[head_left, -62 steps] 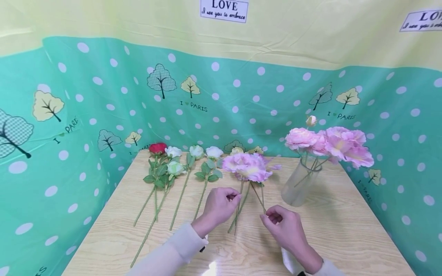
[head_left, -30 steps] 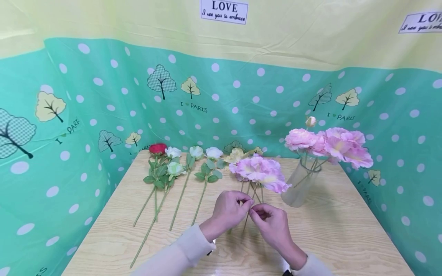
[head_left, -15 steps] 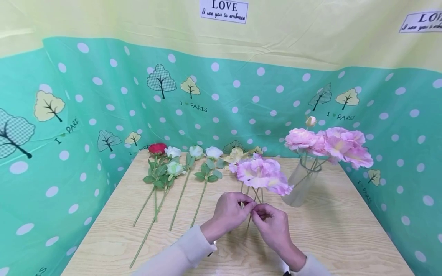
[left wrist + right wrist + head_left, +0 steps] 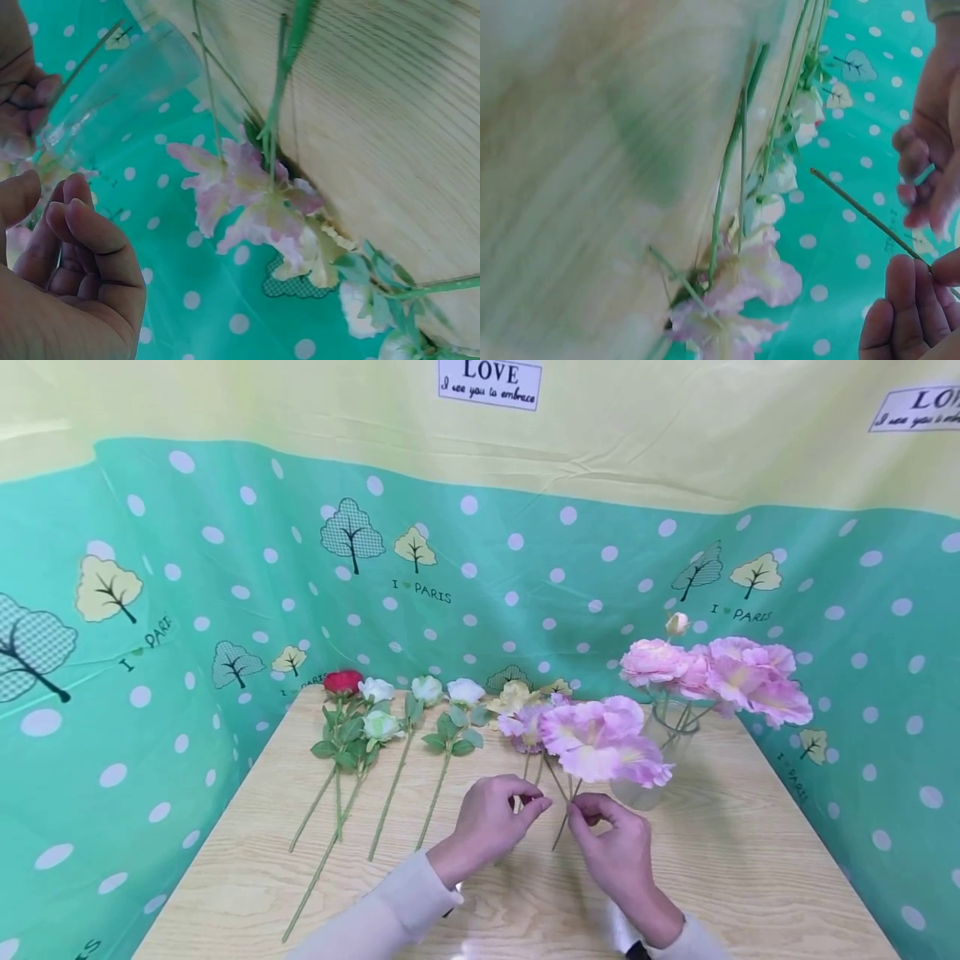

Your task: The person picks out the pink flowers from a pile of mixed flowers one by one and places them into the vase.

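Observation:
In the head view my right hand [image 4: 618,852] pinches the thin stem of a pink artificial flower [image 4: 603,743] between thumb and fingertips. The bloom tilts to the right and overlaps the glass vase [image 4: 636,795]. Below the pinch the cut end of the stem [image 4: 862,212] sticks out free in the right wrist view. My left hand [image 4: 498,822] hovers just left of it, fingers loosely curved; the left wrist view shows a gap between its thumb and fingers, with nothing held. Another pinkish-purple flower [image 4: 523,727] lies on the table behind my hands.
Pink flowers [image 4: 652,662] stand in the vase at the right. To the left lie a red rose [image 4: 342,682], several white roses [image 4: 465,692] and a pale green one [image 4: 381,726], stems toward me. A yellow flower [image 4: 512,696] lies by the back edge of the wooden table [image 4: 247,868].
The pink flower has come up off the table, was briefly at both hands' fingertips, and has now moved right in my right hand. My left hand has come away from the stem.

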The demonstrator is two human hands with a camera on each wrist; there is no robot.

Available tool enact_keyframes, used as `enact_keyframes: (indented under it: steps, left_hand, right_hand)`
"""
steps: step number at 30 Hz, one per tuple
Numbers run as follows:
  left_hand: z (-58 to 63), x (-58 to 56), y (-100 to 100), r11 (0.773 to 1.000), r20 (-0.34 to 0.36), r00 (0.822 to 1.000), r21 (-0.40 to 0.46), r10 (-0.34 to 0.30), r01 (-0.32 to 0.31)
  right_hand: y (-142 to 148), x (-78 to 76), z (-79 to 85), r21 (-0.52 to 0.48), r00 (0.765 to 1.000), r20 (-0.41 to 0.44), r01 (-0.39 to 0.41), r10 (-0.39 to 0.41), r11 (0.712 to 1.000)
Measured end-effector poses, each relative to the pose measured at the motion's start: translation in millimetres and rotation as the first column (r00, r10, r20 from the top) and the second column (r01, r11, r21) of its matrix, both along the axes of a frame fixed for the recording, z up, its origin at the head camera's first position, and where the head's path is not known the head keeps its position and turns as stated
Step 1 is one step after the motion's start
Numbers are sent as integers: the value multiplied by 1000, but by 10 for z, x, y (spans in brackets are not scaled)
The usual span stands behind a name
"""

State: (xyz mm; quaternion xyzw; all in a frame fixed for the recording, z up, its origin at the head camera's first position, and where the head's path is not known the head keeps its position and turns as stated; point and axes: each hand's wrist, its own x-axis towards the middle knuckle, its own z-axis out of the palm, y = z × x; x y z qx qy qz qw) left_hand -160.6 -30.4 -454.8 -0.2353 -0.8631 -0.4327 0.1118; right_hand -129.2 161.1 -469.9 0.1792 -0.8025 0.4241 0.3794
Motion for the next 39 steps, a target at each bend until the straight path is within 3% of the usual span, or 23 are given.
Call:
enact_keyframes:
  steps: [5, 13, 18, 24, 31, 34, 39]
  left_hand:
    - [-34, -5, -72, 1000, 38, 999, -5, 16, -16]
    - [-139, -40, -190, 997, 37, 997, -7, 71, -71]
    - [-183, -63, -254, 994, 32, 994, -22, 106, -105]
    - [-184, -72, -307, 991, 39, 991, -28, 129, -128]
    - [-200, -65, -360, 990, 39, 989, -30, 141, -140]
    - [-204, -63, -372, 990, 33, 989, -23, 142, -141]
    - [-219, -67, -386, 988, 14, 988, -23, 152, -152]
  right_hand:
    - [109, -42, 72, -2, 998, -49, 25, -25, 1000]
    - [327, -130, 191, -18, 983, -159, 89, -90, 996]
    - [466, -203, 296, 0, 956, -267, 124, -119, 992]
    - [560, -257, 498, -65, 917, -368, 138, -152, 988]
    - [642, -233, 804, -102, 874, -417, 227, -249, 969]
    - [666, -217, 925, -131, 871, -412, 234, -267, 963]
    - [829, -315, 991, -158, 852, -426, 261, -305, 952]
